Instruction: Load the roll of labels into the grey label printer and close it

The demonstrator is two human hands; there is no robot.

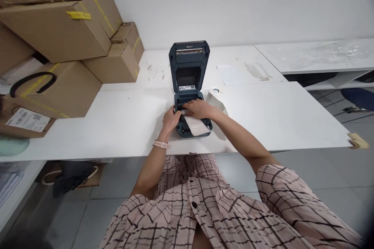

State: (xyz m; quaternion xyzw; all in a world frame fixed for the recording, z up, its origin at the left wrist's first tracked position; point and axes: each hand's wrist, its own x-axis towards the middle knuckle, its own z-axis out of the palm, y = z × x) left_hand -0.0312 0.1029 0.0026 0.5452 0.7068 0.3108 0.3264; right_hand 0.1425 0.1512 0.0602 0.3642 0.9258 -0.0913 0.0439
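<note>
A dark blue label printer (188, 71) stands on the white table (122, 124) with its lid swung up and open. A strip of white label paper (196, 125) lies over its front edge. My left hand (171, 118) grips the printer's left side, fingers curled against the casing. My right hand (198, 108) lies across the open paper bay, fingers pressed down on the paper. Just right of the printer a white paper roll (215, 94) rests on the table.
Stacked cardboard boxes (67, 35) fill the table's left and back-left. A white sheet (229, 74) lies behind the printer on the right. A second white counter (318, 54) runs off to the right. A bag (71, 175) sits on the floor under the table.
</note>
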